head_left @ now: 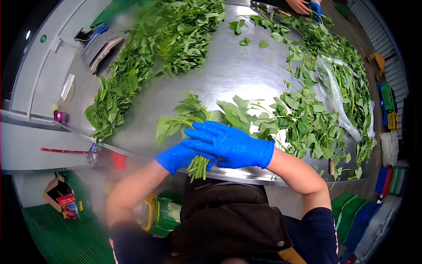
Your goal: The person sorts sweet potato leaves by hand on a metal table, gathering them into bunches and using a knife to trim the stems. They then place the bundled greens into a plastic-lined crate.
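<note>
A bunch of leafy green stems (198, 168) is in my left hand (178, 157), whose blue-gloved fingers are closed round it near the table's front edge. The cut stem ends point down toward me, and the leaves fan out beyond the hand. My right hand (239, 146), also in a blue glove, lies across the left hand and the bunch. Its fingers are stretched out and slightly apart, covering part of the stems and the left fingers. Loose leafy greens (303, 114) spread over the table just right of my right hand.
The metal table (246, 61) carries a long pile of greens (154, 48) on the left. A clear plastic bag (332, 88) lies among greens on the right. A scale (102, 48) stands far left. Another person's hands (303, 6) work at the top. Green crates (165, 213) are below.
</note>
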`<state>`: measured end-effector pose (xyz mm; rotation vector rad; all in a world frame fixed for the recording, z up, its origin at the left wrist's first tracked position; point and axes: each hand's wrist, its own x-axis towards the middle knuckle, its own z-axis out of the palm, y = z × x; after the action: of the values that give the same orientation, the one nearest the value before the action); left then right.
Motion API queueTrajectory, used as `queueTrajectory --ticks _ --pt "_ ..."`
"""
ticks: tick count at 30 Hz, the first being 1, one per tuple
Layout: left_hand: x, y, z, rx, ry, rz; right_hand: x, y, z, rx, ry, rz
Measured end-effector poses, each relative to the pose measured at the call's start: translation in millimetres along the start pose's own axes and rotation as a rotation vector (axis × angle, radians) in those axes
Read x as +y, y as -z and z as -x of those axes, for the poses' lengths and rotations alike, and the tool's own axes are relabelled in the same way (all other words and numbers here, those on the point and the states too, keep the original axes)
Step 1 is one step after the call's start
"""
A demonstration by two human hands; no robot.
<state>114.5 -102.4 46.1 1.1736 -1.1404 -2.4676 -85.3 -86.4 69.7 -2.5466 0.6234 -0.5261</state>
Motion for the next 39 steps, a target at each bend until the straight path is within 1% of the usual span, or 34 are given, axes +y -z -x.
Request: queueTrajectory --ticks 1,2,4,5,8,11,14,17,18,20,23,27,32,35,39 --pt "3.2 4.8 2.0 -0.053 -0.024 -0.092 3.6 -0.3 -7.4 -0.037 0.027 0.037" --pt "3.5 8.0 2.9 -0.064 0.013 -0.125 7.1 -0.8 -14.1 -0.076 0.056 0.075" --pt "4.0 13.3 3.7 -0.088 0.089 -0.190 12.4 -4.2 -24.4 -0.082 0.019 0.036" --pt "0.6 20.4 3.4 -0.053 0.080 -0.179 15.4 -5.1 -28.3 -0.095 0.003 0.031" --pt "12.9 33.8 11.6 -0.121 0.088 -0.082 23.3 -14.5 -39.5 -0.112 -0.056 0.029" --pt "16.7 53.2 14.1 -0.185 0.144 -0.040 26.7 -21.9 -50.6 -0.098 -0.093 0.032" --pt "24.1 69.4 17.6 -0.204 0.193 -0.094 29.4 -26.9 -63.0 -0.067 -0.110 0.019" --pt "20.2 85.1 17.9 -0.173 0.180 -0.140 31.5 -33.3 -73.9 -0.072 -0.135 0.012" --pt "21.6 88.3 18.9 -0.177 0.185 -0.112 32.4 -34.7 -77.3 -0.078 -0.145 0.015" --pt "27.6 90.8 22.3 -0.188 0.197 -0.061 33.4 -36.5 -82.6 -0.072 -0.152 -0.001" --pt "35.3 92.6 27.3 -0.218 0.150 -0.011 35.2 -37.4 -89.6 -0.033 -0.126 0.009" --pt "34.8 100.8 27.6 -0.266 0.187 0.008 38.4 -40.8 -94.7 -0.003 -0.091 0.009" --pt "30.8 111.8 25.4 -0.290 0.176 0.052 40.1 -44.5 -101.3 -0.066 -0.134 -0.013" --pt "25.8 123.0 21.0 -0.332 0.256 0.050 41.2 -47.2 -104.9 -0.082 -0.160 -0.015" --pt "36.1 129.3 23.7 -0.340 0.275 0.049 40.2 -45.0 -113.5 -0.143 -0.215 0.018"
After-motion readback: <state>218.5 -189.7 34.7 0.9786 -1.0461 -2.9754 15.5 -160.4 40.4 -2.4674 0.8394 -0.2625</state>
